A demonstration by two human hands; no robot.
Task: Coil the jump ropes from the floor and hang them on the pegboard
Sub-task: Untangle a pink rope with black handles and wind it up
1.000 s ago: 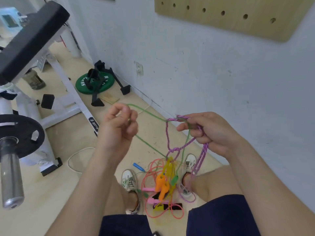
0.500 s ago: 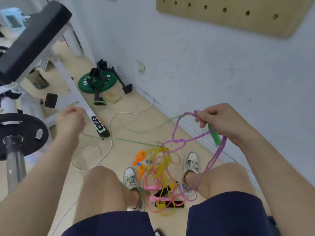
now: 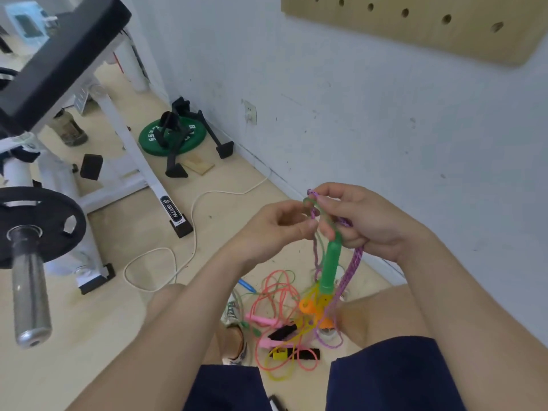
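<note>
My right hand (image 3: 364, 223) grips a bundle of green cord together with loops of a purple braided rope (image 3: 354, 265). A green handle (image 3: 329, 266) hangs straight down from that hand. My left hand (image 3: 272, 229) has come up beside it and pinches the green cord at the fingertips. On the floor between my shoes lies a tangle of pink, yellow and orange jump ropes (image 3: 284, 315) with their handles. The wooden pegboard (image 3: 415, 22), with its row of holes, hangs on the wall at the upper right.
A white weight bench (image 3: 112, 123) with a black pad and a barbell end (image 3: 28, 286) fill the left side. A green weight plate (image 3: 173, 136) with black stands lies by the wall. A white cable (image 3: 189, 232) snakes across the floor.
My left hand swung out to the left, drawing the green cord taut, and has now come back in to meet my right hand. The green handle now hangs below my right hand.
</note>
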